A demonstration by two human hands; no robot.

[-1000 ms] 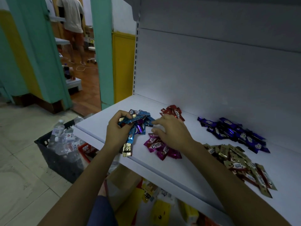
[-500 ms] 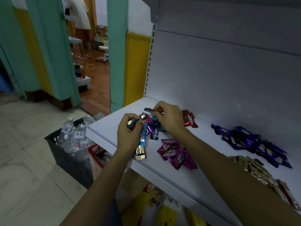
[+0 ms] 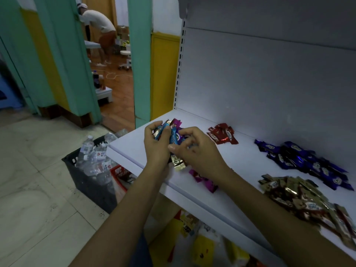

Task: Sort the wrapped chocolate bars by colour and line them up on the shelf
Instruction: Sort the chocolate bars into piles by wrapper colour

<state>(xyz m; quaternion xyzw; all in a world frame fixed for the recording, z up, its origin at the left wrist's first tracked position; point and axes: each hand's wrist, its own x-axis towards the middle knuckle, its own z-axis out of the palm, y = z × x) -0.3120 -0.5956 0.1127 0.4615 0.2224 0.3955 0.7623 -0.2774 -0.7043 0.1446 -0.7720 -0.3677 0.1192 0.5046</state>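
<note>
A: Change?
B: The right hand has moved from the far side of the mixed bars to their near side, baring the red bars by the back edge of the shelf.
A: Fingers?
B: The left hand clamps the mixed bars over the shelf's left front corner; the right fingers curl against them, grip unclear.
A: Containers?
B: Black crate, on the floor: water bottles.

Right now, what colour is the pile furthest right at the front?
That pile is gold and brown, in the head view.
</note>
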